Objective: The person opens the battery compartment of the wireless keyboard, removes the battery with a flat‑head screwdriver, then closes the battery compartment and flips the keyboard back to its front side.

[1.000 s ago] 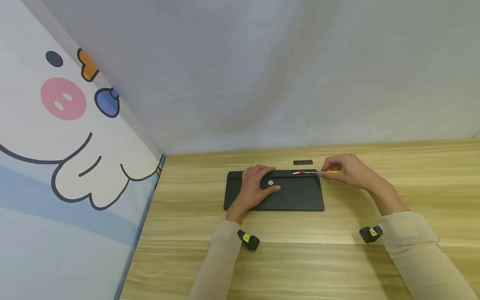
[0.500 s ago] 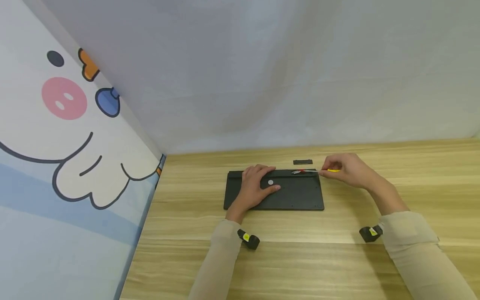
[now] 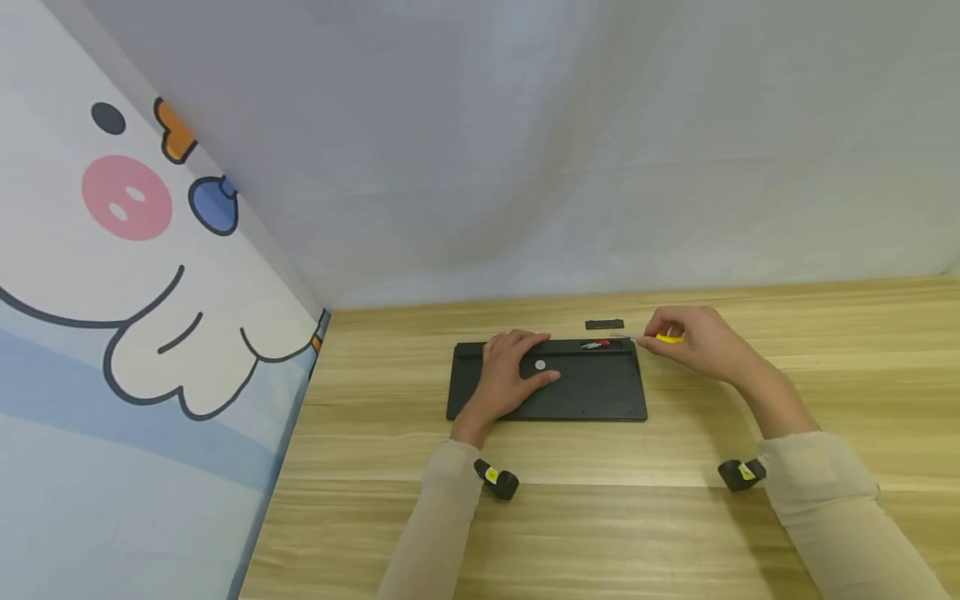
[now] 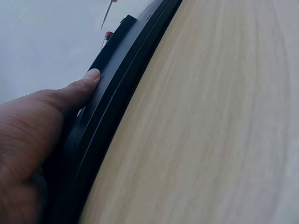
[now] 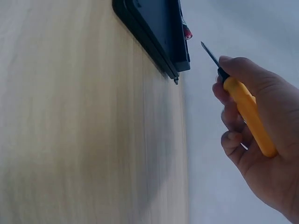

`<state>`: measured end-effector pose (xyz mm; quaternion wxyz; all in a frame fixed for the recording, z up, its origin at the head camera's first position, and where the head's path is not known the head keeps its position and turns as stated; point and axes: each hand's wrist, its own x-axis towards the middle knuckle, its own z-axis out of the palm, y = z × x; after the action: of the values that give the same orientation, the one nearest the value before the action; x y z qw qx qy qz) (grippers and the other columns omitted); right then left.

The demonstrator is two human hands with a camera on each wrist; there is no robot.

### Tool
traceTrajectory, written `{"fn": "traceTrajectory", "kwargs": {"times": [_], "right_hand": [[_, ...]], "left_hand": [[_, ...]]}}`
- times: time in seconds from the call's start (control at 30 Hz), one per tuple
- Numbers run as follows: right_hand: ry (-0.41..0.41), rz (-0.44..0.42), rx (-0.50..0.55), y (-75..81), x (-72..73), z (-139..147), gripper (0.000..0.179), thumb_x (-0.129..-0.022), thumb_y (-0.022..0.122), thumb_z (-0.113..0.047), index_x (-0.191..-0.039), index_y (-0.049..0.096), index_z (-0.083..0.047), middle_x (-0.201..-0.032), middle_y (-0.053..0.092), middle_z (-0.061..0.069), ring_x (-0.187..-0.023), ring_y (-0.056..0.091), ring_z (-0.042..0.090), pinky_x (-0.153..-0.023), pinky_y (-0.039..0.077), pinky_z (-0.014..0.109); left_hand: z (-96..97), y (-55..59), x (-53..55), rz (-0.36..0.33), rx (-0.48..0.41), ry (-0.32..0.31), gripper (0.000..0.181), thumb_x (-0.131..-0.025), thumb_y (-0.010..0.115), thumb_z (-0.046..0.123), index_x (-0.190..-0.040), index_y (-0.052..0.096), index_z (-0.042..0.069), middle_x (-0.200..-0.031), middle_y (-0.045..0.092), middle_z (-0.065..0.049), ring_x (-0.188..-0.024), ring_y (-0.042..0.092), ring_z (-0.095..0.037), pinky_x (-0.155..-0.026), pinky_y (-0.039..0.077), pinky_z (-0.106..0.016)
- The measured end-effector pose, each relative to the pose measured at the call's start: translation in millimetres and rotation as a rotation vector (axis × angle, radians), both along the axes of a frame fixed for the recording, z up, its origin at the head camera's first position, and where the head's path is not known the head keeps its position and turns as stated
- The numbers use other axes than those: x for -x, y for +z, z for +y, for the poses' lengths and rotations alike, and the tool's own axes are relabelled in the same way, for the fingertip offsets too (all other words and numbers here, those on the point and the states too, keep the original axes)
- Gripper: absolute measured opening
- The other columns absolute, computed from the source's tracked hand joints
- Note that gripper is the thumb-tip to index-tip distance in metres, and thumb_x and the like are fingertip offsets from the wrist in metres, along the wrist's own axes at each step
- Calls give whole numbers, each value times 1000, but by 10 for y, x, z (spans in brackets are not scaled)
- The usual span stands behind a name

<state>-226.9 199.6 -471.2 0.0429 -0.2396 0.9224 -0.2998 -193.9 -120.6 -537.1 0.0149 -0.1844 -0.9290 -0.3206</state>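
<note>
A black keyboard (image 3: 592, 387) lies face down on the table. Its narrow battery slot near the far right holds a red-and-silver battery (image 3: 597, 344), which sits askew with its red end raised in the wrist views. My left hand (image 3: 510, 375) rests spread across the keyboard's left half, its thumb (image 4: 86, 86) straight on the underside and its fingers at the far edge. My right hand (image 3: 693, 340) grips the yellow handle of a screwdriver (image 5: 250, 114). The screwdriver's thin metal tip points left, apart from the battery. Beyond the slot lies the small black battery cover (image 3: 604, 324).
The wooden table (image 3: 600, 517) ends at a pale cloth backdrop (image 3: 525, 167) behind the keyboard. A wall panel printed with a cartoon (image 3: 127, 292) stands along the left side. Small black cameras are strapped to both wrists.
The battery has gone from lying along the slot to sitting askew. The screwdriver tip has come out of the slot and moved up, away from the battery. My left hand has stayed put.
</note>
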Motion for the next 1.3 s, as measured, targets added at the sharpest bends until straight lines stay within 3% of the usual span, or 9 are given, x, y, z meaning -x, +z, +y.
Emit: {"fn": "traceTrajectory", "kwargs": {"times": [0.57,1.03,1.3], "right_hand": [[-104,23,-89,-27,-131,6,23,-104,59,-31,-105,66,-9,-102,73,11,-94,67,29,-83,54,51],[-156,-18,-153,52,-213,100,23,-102,61,-30,-102,65,-7,-99,72,14,-81,66,25,-63,49,36],[-197,-75,-169,31,-264,171,28,-102,59,-34,-101,66,-6,-97,72,15,-77,65,23,-60,47,32]], "left_hand": [[6,-4,11,-3,9,4,63,-91,76,42,-148,55,22,-142,59,-5,-139,51,-26,-128,18,-53],[0,0,7,11,11,1,63,-91,76,42,-147,55,21,-142,59,-5,-138,51,-26,-127,20,-54],[1,-3,11,0,13,5,63,-91,76,42,-148,55,22,-142,59,-5,-140,50,-26,-127,20,-54]]}}
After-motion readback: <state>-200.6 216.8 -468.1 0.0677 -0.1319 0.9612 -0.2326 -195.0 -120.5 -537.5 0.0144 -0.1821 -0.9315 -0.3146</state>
